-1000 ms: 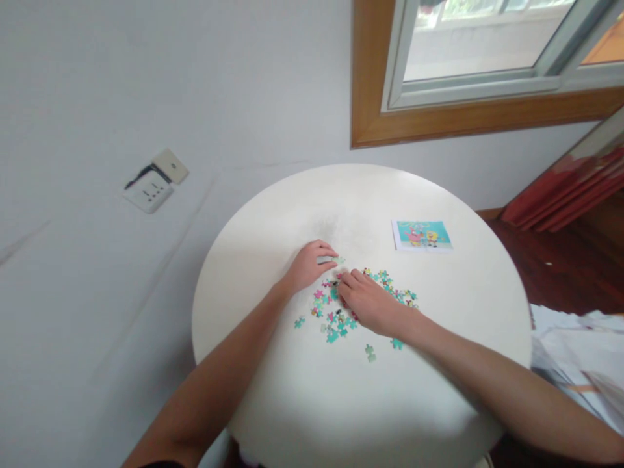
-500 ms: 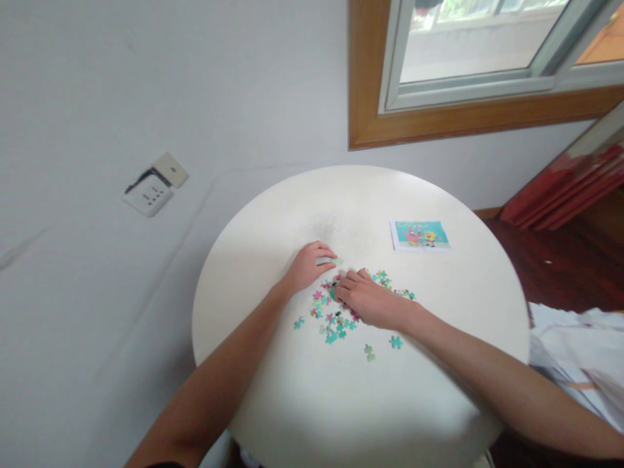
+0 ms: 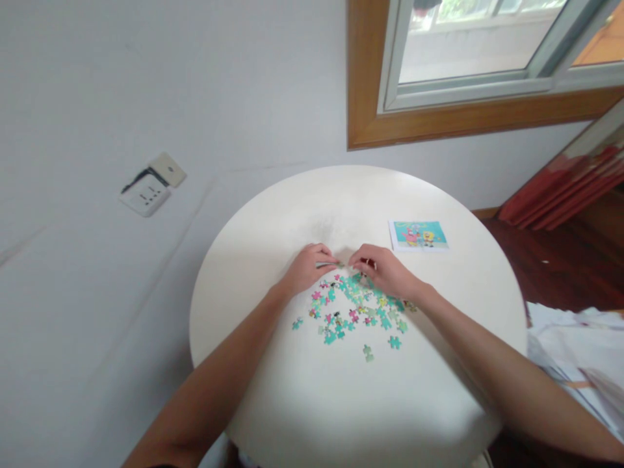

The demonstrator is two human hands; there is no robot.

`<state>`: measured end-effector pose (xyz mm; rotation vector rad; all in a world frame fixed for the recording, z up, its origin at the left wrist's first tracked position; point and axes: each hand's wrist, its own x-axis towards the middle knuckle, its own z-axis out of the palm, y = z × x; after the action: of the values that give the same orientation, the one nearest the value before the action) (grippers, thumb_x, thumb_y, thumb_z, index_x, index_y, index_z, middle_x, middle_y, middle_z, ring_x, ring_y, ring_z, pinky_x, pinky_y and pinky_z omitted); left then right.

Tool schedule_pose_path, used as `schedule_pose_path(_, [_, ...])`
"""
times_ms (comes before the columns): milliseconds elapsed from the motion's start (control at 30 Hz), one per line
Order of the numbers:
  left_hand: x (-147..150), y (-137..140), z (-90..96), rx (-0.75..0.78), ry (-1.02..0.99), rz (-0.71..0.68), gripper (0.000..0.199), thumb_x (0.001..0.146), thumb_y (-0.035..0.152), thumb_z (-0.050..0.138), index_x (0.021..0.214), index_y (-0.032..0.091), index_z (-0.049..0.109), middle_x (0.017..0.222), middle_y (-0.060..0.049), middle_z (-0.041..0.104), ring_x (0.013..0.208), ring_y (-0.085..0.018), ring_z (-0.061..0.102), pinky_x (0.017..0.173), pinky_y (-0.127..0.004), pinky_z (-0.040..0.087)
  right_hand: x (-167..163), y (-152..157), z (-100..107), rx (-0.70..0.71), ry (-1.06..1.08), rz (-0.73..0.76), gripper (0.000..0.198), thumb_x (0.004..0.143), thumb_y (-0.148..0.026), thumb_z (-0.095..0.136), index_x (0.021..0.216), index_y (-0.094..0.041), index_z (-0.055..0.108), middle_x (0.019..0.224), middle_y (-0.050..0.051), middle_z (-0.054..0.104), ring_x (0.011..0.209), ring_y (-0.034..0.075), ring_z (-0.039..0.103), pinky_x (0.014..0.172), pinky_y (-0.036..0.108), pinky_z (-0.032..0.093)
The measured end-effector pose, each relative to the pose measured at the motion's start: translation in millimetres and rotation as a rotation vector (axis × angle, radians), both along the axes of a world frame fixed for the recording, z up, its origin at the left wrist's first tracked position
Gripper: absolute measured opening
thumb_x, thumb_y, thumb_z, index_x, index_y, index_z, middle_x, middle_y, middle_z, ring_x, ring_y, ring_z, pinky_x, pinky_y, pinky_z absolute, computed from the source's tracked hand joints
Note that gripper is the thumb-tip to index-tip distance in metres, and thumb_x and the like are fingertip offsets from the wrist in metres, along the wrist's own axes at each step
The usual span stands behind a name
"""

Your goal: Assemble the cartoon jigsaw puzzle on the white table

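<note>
My left hand (image 3: 311,267) rests at the far side of the pile, its thumb and fingers closed on a small pale puzzle piece (image 3: 340,264). Close by on the right, my right hand (image 3: 383,268) is curled, fingertips together and turned toward that piece. Whatever those fingertips pinch is too small and blurred to make out. Just in front of both hands spread the loose puzzle pieces (image 3: 357,301), mostly turquoise with some pink, yellow and pale green. A few lie apart, such as a turquoise piece (image 3: 394,342) and a pale green one (image 3: 368,353).
The round white table (image 3: 273,221) stands against the wall. A picture card (image 3: 420,235) with two cartoon figures lies at its far right. A window (image 3: 463,45) is behind. White papers or cloth (image 3: 575,351) sit beyond the right edge, and a red curtain (image 3: 565,185) hangs there.
My right hand has lifted off the middle of the pile and moved up and slightly right, beside my left fingertips. Pieces it covered now show. My left hand has hardly moved.
</note>
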<state>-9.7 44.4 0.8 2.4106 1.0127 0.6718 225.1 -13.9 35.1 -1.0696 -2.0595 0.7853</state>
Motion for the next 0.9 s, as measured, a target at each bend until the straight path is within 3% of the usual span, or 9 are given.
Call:
schedule_pose_path(100, [3.0,-1.9,-2.2,0.013,0.025,-0.011,0.013,0.086,0.027,0.072,0.097,0.025,0.079,0.094,-0.005,0.067,0.093,-0.020,0.061,0.090,-0.036,0.048,5.9,18.3,-13.0,-0.091,0.051,-0.162,0.012,0.087,-0.016,0.058,0.091,-0.014,0.069,0.077,0.003,0.067,0.070,0.015,0.056,0.068,0.027,0.043])
schedule_pose_path(300, [7.4,-4.3,-4.4,0.037,0.004,-0.001,0.013,0.085,0.027,0.074,0.097,0.025,0.079,0.093,-0.005,0.068,0.090,-0.019,0.061,0.089,-0.036,0.048,-3.9,35.1,-29.6,-0.121,-0.023,-0.092,0.014,0.081,-0.011,0.058,0.076,-0.014,0.071,0.067,0.000,0.065,0.064,0.013,0.053,0.065,0.024,0.040])
schedule_pose_path(500, [8.5,-4.9,-2.1,0.015,-0.006,0.000,0.011,0.085,0.026,0.074,0.094,0.024,0.079,0.091,-0.005,0.068,0.090,-0.019,0.061,0.090,-0.037,0.048,-12.3,33.1,-31.9,-0.036,-0.148,-0.121,0.019,0.083,-0.010,0.057,0.081,-0.016,0.075,0.071,0.002,0.069,0.066,0.013,0.055,0.067,0.024,0.038])
schedule_pose_path(700, [8.5,-5.0,-3.1,0.008,-0.011,0.006,0.011,0.084,0.027,0.074,0.094,0.024,0.079,0.092,-0.006,0.068,0.091,-0.020,0.061,0.090,-0.038,0.048,-17.3,29.5,-29.7,0.012,-0.254,-0.215,0.011,0.083,-0.015,0.063,0.081,-0.016,0.073,0.073,0.003,0.067,0.068,0.015,0.054,0.066,0.025,0.037])
schedule_pose_path(900, [8.0,-5.0,-4.3,-0.031,-0.052,0.012,0.014,0.086,0.035,0.072,0.093,0.024,0.079,0.092,-0.007,0.068,0.091,-0.020,0.061,0.092,-0.040,0.048,-12.0,29.6,-30.3,0.001,-0.204,-0.246,0.015,0.084,-0.010,0.059,0.084,-0.016,0.073,0.078,0.003,0.067,0.071,0.015,0.056,0.069,0.025,0.039])
